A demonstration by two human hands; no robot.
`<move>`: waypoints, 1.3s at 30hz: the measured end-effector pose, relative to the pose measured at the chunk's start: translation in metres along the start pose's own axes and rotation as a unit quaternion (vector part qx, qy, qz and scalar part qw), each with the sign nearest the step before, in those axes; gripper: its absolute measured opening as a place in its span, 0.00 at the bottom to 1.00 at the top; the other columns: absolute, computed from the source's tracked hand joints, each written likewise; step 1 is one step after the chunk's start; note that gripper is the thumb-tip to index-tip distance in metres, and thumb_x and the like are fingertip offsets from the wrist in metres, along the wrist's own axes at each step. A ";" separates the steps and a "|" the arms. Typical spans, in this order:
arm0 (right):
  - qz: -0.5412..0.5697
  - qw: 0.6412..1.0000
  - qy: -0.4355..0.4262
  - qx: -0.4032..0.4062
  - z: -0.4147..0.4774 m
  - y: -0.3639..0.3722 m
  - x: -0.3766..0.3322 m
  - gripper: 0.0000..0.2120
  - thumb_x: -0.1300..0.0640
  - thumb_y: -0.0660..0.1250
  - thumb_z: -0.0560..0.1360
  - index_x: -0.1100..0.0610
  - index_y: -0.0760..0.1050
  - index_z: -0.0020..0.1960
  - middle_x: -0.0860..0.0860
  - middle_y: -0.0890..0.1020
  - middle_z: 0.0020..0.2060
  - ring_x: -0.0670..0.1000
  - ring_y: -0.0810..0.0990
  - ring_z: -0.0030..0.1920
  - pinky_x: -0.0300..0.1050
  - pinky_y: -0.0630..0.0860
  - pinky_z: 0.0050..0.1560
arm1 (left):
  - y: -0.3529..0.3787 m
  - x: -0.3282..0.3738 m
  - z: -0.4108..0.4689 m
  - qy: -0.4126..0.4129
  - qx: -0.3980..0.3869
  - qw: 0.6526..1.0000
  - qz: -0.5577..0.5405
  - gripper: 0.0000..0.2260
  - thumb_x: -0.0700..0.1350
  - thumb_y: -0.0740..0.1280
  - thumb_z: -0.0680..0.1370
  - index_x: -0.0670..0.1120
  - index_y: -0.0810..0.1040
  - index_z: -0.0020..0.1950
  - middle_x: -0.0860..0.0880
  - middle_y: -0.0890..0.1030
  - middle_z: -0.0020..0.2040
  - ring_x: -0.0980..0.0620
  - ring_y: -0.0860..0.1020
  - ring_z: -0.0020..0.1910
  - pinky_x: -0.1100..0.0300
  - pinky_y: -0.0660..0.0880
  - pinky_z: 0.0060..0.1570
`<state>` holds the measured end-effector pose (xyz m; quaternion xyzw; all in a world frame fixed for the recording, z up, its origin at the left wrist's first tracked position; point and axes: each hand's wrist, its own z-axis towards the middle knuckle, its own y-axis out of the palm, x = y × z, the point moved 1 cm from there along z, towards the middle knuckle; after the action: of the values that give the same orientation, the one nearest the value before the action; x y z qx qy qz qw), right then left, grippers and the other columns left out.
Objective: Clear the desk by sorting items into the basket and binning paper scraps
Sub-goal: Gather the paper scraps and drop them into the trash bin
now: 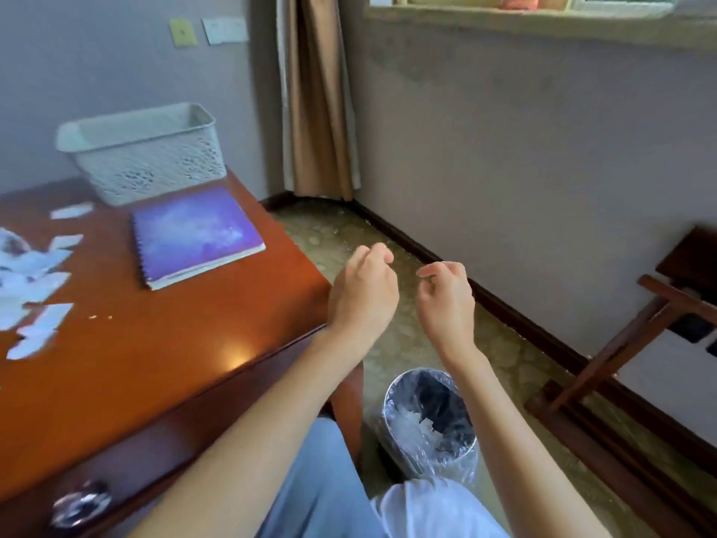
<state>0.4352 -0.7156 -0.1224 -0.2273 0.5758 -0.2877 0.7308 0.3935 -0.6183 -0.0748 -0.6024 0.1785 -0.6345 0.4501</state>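
My left hand (362, 291) and my right hand (446, 299) hover side by side past the desk's right edge, above the floor and the bin. Both have loosely curled fingers, and I see nothing in them. The bin (389, 401) stands on the floor below my right forearm; it has a clear plastic liner and white paper scraps inside. On the wooden desk (155, 363), several white paper scraps (33, 289) lie at the left. A purple spiral notebook (194, 234) lies in front of the white perforated basket (135, 120), whose inside is hidden.
A brown curtain (318, 110) hangs in the corner behind the desk. A dark wooden rack (636, 328) stands against the right wall. A round metal drawer knob (79, 502) shows on the desk front. My legs (318, 487) are beside the bin.
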 end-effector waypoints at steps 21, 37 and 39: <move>-0.115 0.846 -0.413 -0.317 -0.141 0.180 -0.264 0.22 0.55 0.60 0.79 0.48 0.64 0.71 0.56 0.59 0.75 0.57 0.55 0.76 0.54 0.52 0.75 | -0.247 -0.263 -0.136 -0.295 0.044 0.916 0.267 0.28 0.58 0.58 0.78 0.50 0.56 0.75 0.45 0.62 0.73 0.45 0.60 0.72 0.51 0.66 0.67; -0.103 0.816 -0.353 -0.447 -0.068 0.257 -0.318 0.44 0.48 0.71 0.71 0.42 0.45 0.76 0.54 0.39 0.77 0.57 0.34 0.76 0.57 0.45 0.76 | -0.275 -0.354 -0.039 -0.244 -0.055 0.964 0.089 0.39 0.55 0.65 0.76 0.55 0.41 0.77 0.49 0.37 0.78 0.46 0.41 0.77 0.46 0.51 0.74; -0.116 0.791 -0.360 -0.481 -0.062 0.261 -0.327 0.47 0.49 0.73 0.69 0.40 0.44 0.75 0.53 0.36 0.76 0.57 0.33 0.76 0.58 0.44 0.76 | -0.281 -0.363 -0.029 -0.214 -0.097 0.969 0.081 0.41 0.56 0.67 0.74 0.57 0.42 0.77 0.52 0.39 0.78 0.48 0.43 0.78 0.47 0.51 0.75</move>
<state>0.3601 -0.3014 -0.0780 -0.7019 0.3042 0.0469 0.6424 0.2193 -0.1924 -0.0839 -0.7489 0.1868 -0.4316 0.4668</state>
